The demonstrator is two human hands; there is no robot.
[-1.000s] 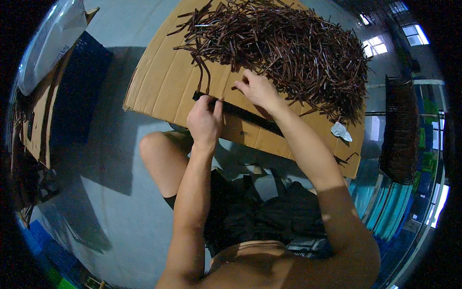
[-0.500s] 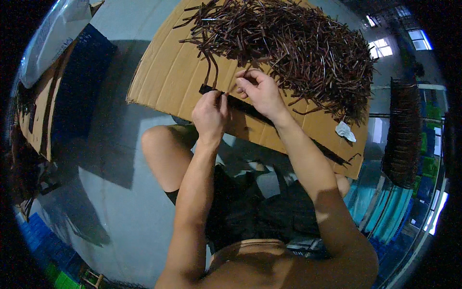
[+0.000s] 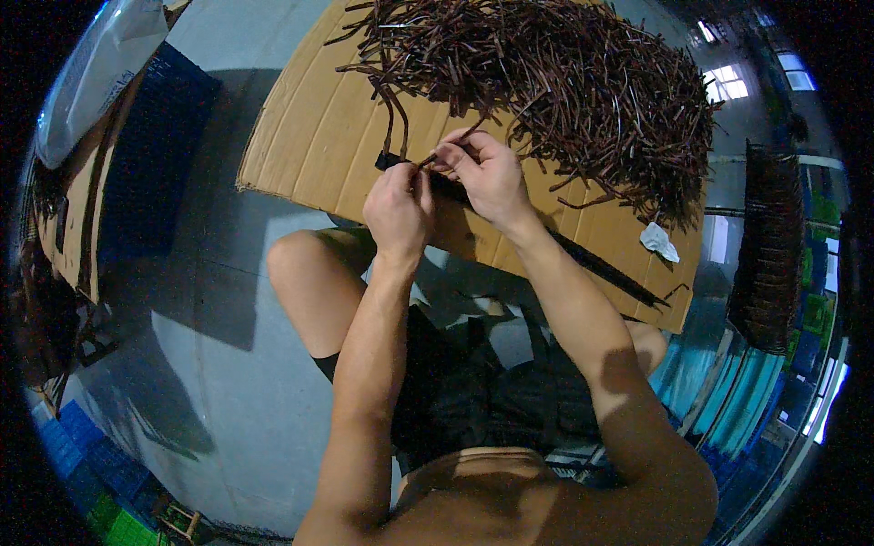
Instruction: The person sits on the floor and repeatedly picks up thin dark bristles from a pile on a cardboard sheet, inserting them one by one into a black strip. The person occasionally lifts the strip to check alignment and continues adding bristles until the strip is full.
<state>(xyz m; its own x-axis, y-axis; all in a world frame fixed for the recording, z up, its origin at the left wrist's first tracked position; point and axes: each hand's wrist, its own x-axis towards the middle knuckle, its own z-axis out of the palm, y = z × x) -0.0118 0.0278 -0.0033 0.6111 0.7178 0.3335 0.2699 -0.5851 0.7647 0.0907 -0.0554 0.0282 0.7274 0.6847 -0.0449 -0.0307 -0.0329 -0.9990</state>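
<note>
Across the near edge of the cardboard (image 3: 300, 136) runs a long black strip (image 3: 601, 262), with two dark brown strands (image 3: 401, 118) sticking up from its left end. My left hand (image 3: 398, 211) is closed near that end, fingers pinched together on the black strip. Close beside it, my right hand (image 3: 496, 187) pinches a thin brown strand (image 3: 475, 126) between thumb and fingers. The strand's lower end meets the left fingertips at the strip; how it sits there is hidden by the fingers. A large heap of similar brown strands (image 3: 564, 82) lies beyond both hands.
A crumpled white tissue (image 3: 659, 242) lies on the cardboard's right side. A dark fringed piece (image 3: 767, 246) hangs at the right, near turquoise sheeting (image 3: 728, 391). At the left stand a dark blue panel (image 3: 159, 155) and a clear plastic bag (image 3: 100, 82).
My right hand has moved slightly left and down, bringing the brown strand to the left fingertips. The left hand stays nearly in place.
</note>
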